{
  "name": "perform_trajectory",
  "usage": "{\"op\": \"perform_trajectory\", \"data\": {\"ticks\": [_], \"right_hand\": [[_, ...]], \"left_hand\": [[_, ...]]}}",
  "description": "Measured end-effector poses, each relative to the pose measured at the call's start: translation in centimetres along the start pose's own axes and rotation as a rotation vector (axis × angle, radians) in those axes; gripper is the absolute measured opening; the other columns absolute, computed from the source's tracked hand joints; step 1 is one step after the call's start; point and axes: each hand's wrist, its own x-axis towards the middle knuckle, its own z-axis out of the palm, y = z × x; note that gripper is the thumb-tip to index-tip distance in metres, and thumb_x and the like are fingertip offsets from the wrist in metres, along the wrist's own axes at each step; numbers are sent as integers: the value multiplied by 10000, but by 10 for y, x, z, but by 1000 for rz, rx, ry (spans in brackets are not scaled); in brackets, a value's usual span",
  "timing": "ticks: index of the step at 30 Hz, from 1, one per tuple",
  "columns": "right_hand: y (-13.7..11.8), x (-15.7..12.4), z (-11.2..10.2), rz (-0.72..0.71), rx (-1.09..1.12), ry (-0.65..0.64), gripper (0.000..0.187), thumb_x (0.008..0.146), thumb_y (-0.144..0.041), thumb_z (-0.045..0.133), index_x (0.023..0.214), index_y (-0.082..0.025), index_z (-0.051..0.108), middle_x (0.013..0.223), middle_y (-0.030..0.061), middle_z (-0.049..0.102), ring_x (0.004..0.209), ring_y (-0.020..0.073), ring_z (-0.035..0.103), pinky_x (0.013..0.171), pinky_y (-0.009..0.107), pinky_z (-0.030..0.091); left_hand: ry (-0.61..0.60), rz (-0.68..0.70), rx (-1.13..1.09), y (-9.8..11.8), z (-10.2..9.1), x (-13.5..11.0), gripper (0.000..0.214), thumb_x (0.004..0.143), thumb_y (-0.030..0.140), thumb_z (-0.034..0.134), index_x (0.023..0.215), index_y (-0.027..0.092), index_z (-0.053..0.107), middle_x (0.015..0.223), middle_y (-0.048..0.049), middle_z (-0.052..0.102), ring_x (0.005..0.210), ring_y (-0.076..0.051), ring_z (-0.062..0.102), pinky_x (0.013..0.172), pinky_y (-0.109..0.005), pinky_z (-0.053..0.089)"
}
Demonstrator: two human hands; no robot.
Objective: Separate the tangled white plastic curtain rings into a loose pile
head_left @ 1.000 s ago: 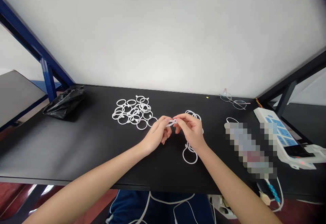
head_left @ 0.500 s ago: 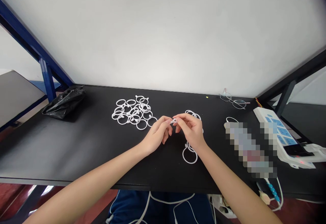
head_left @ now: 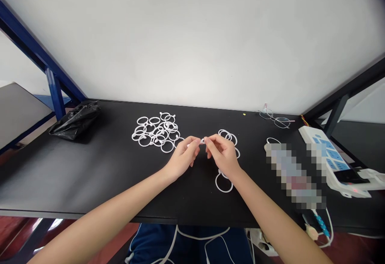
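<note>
Between my two hands, above the black table point(head_left: 120, 180), is a small white plastic ring point(head_left: 202, 141), mostly covered by the fingers. My left hand point(head_left: 184, 156) pinches it from the left with thumb and forefinger. From the right, my right hand point(head_left: 222, 152) pinches its other side, fingertips nearly meeting the left ones. A loose pile of several white rings with small knobs point(head_left: 161, 140) lies left of my left hand. More white rings point(head_left: 224, 192) lie around and partly beneath my right hand and wrist.
A crumpled black plastic bag point(head_left: 75, 121) lies at the left. Eyeglasses point(head_left: 282, 122) rest at the back right. Further right are a white power strip point(head_left: 331, 156) with plugs and a blurred-out object point(head_left: 294, 176) with cables. A white cable point(head_left: 204, 238) hangs below the table's front edge.
Both hands have shifted very slightly to the left with the white ring still between the fingertips. The piles on the table look the same.
</note>
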Motion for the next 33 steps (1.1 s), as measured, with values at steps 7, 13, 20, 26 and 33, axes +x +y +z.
{"op": "perform_trajectory", "data": {"ticks": [7,13,20,26,33], "right_hand": [[3,0,-1,29,61,-186,314,986,-435,436,769,-212,478,552,-72,456,436,84,472,459,230,395],[1,0,-1,41,59,-219,314,994,-440,413,771,-221,435,535,-83,430,418,83,431,448,228,368],[2,0,-3,33,17,-226,313,997,-445,404,782,-221,445,519,-84,429,428,89,435,466,233,387],[2,0,-1,23,14,-230,314,998,-448,397,780,-224,432,519,-85,437,431,93,444,482,238,401],[1,0,0,16,-20,-223,322,999,-457,383,779,-228,431,513,-80,457,431,101,453,494,247,399]], "left_hand": [[-31,-17,6,0,-1,-2,261,907,410,433,797,180,489,593,76,359,437,-57,319,428,-201,366],[-35,-8,17,1,-1,-2,269,902,419,438,793,178,489,604,73,347,442,-58,322,424,-206,372],[-42,-26,-8,1,-1,-1,281,900,421,448,779,172,494,595,73,334,448,-58,310,426,-205,384],[-33,-45,-33,2,0,-2,279,889,430,486,795,168,509,583,79,317,444,-52,302,428,-194,371],[-10,-53,-71,2,1,-3,244,886,387,484,762,178,500,575,73,338,444,-60,304,453,-204,380]]}}
